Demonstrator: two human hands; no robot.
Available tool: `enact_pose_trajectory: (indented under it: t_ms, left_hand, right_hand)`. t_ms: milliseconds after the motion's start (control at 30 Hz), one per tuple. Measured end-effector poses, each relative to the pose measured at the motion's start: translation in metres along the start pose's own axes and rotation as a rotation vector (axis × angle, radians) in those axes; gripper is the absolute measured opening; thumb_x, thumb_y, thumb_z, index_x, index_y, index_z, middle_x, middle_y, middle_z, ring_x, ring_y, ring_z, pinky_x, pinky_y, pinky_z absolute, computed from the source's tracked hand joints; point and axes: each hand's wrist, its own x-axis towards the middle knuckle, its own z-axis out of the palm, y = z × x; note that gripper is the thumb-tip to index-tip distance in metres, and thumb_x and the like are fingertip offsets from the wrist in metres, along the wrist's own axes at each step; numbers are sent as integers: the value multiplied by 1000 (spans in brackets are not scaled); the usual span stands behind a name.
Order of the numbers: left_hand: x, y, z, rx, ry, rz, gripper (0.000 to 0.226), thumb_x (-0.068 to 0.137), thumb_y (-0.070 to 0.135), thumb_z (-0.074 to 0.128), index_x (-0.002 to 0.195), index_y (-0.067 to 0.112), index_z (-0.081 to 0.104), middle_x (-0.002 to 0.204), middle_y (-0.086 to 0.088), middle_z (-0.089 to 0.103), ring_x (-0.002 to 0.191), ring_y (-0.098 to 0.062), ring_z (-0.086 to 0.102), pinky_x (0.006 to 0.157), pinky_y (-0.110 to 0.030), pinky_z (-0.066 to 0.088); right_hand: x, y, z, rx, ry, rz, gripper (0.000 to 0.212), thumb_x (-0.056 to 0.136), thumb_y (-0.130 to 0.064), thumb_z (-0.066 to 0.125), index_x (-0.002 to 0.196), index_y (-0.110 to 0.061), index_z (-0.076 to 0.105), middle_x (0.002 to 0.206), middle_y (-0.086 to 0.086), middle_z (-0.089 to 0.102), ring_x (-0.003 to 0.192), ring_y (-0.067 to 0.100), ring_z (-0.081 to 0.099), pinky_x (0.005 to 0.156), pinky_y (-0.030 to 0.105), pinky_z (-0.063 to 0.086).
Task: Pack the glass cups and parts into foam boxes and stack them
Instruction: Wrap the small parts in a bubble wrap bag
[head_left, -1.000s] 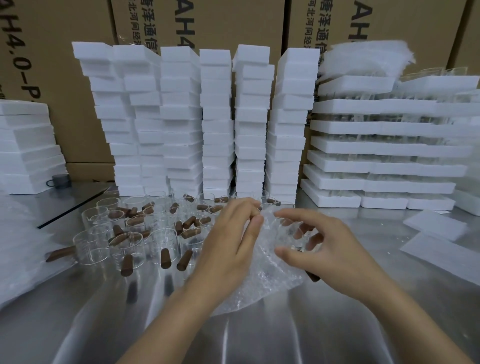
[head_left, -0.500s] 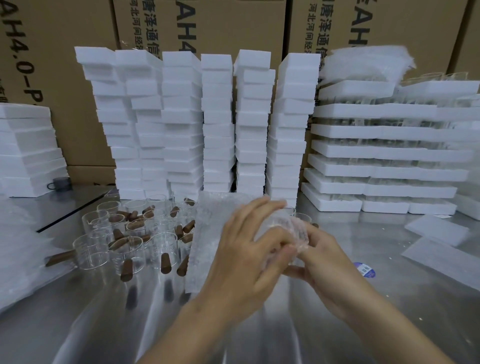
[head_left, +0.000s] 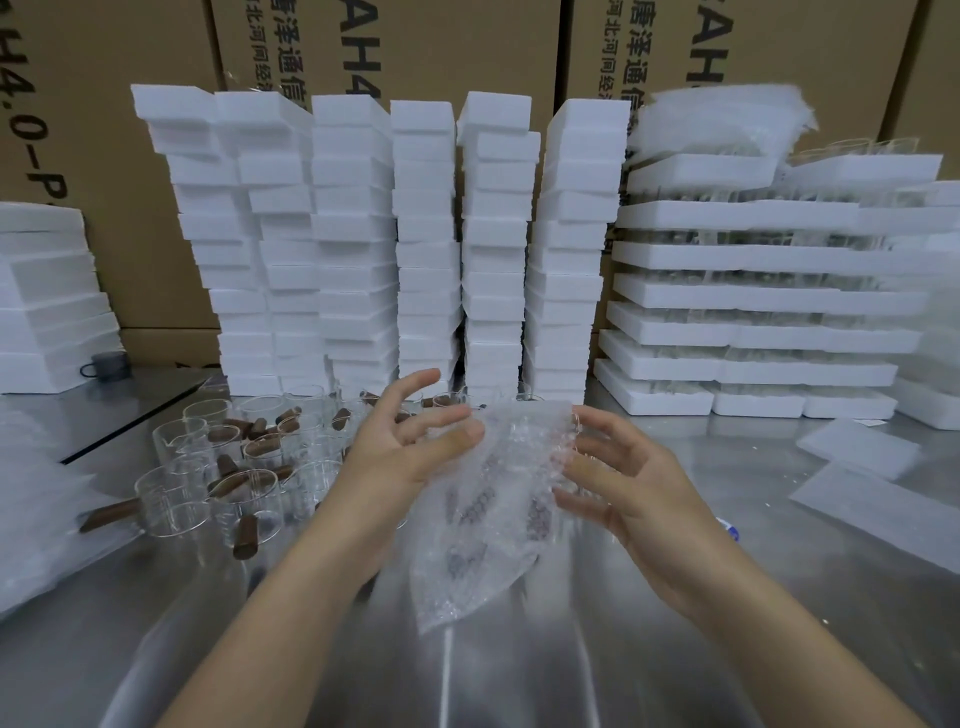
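Note:
A glass cup with a brown handle sits inside a sheet of bubble wrap (head_left: 493, 509), held upright over the steel table (head_left: 519, 675). My left hand (head_left: 400, 452) has its fingers spread, and its fingertips touch the wrap's left edge. My right hand (head_left: 618, 483) curls its thumb and fingers round the right side of the wrapped cup. Several bare glass cups with brown handles (head_left: 228, 478) stand grouped to the left. Tall stacks of white foam boxes (head_left: 426, 244) rise behind.
Wider foam trays holding glassware (head_left: 753, 301) are stacked at the right. Loose foam sheets (head_left: 872, 483) lie on the table's right side, and a bubble-wrap pile (head_left: 36, 509) lies at the left. More foam (head_left: 47, 301) and cardboard cartons (head_left: 467, 47) stand at the back.
The bubble wrap has gone round the cup into a loose bundle. My left hand has opened and drawn back to the wrap's left edge, while my right hand has moved to its right side.

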Motion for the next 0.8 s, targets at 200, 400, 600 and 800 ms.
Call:
enact_pose_trajectory:
  t_ms: [200,400,600,800]
  left_hand:
    - [-9,0,6,265,-221,78,53,79,51,94,127,47,74,124,14,78,111,-6,75,89,-21,61]
    - [-9,0,8,287,-279,147,48,82,45,92,127,39,75,122,9,79,113,-9,75,89,-21,60]
    - [-11,-1,18,283,-193,261,59,72,40,96,125,37,73,116,18,77,105,2,73,84,-7,52]
    - [-17,3,25,413,-123,359,73,69,69,89,135,61,59,132,27,66,122,9,60,98,-19,45]
  right_hand:
    - [-2,0,-1,-72,-70,-33,50,82,-23,84,130,-30,72,131,1,72,114,26,75,81,34,63]
    - [-1,-4,-6,-138,-181,-34,55,84,-15,89,132,-29,68,136,1,72,119,28,73,94,35,62]
    - [-5,2,2,-252,-315,-26,37,89,-8,83,122,-23,77,127,3,77,118,23,74,92,27,60]
    - [-9,11,10,-280,-428,3,42,92,-7,78,130,-23,71,125,3,76,120,24,72,97,39,60]
